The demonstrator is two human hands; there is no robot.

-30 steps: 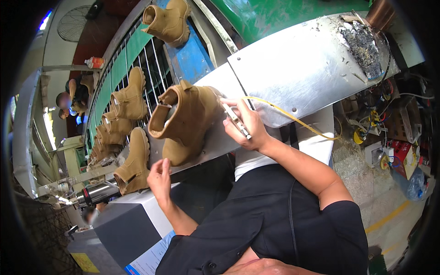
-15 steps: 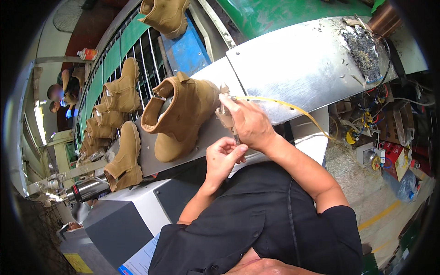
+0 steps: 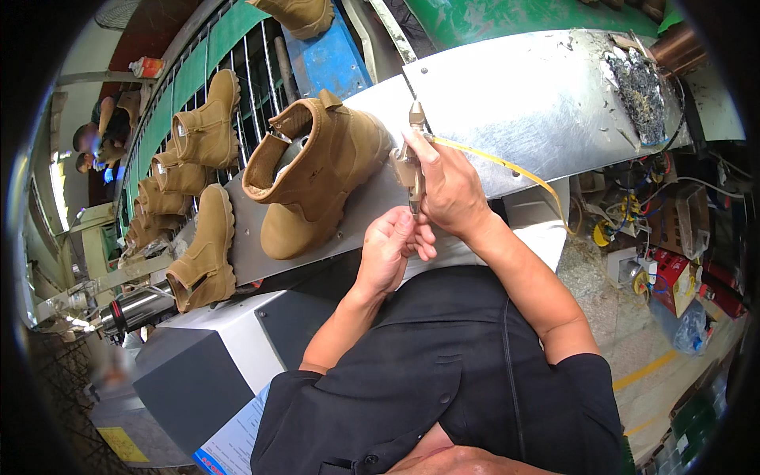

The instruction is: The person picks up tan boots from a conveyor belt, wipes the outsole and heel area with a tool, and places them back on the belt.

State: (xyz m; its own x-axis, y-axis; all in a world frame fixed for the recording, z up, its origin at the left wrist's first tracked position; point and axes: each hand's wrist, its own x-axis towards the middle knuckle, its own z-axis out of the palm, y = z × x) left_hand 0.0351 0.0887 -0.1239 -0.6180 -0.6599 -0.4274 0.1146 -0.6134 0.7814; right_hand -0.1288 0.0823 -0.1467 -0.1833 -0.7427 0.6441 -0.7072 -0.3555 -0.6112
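Change: left hand (image 3: pixel 388 249) has risen to the tool's lower tip.
Right hand (image 3: pixel 447 186): grips metal applicator tool (image 3: pixel 412 158).
Left hand: fingers curled, pinching tip.
Tan boot (image 3: pixel 317 178): untouched, adjustment underway.

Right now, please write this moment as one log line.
right hand: grips metal tool | left hand: touches tool's lower tip | tan boot: on metal bench, untouched

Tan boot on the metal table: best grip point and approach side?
Take the tan boot at its open collar, coming from the left: it lies on its side on the metal table, collar facing left and exposed, while both hands and the tool crowd its toe end.
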